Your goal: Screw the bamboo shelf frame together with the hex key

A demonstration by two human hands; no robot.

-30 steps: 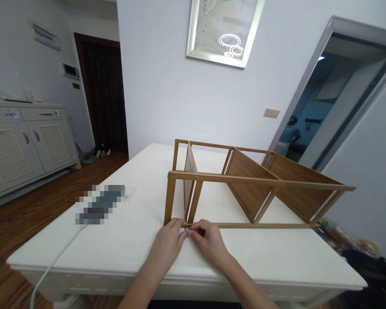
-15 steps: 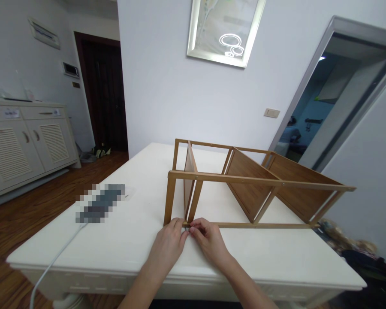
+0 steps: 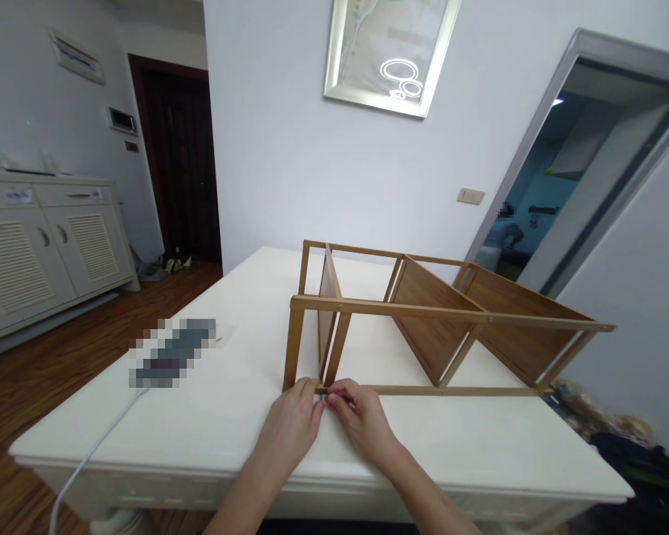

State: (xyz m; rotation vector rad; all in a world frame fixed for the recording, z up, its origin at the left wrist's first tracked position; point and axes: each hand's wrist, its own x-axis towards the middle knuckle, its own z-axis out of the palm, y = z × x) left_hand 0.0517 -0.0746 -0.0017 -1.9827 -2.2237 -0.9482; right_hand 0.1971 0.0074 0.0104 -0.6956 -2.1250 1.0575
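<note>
A brown wooden shelf rack lies on its side on the white table. My left hand is closed at its near lower rail, beside the joint of the leftmost shelf board, with fingers over the rail and thumb in front. Close by on the right, my right hand pinches thumb and fingers together at the same joint. Something small and dark shows between the two hands, too small to name. The fingertips of both hands nearly meet there.
The white table carries a blurred-out dark object on the left, with a white cable running off the front edge. A louvred cabinet stands far left. At right, a doorway shows a person in another room.
Both hands stay at the joint; the right fingertips have shifted very slightly. The rack has not moved. In the far doorway the person has moved a little.
</note>
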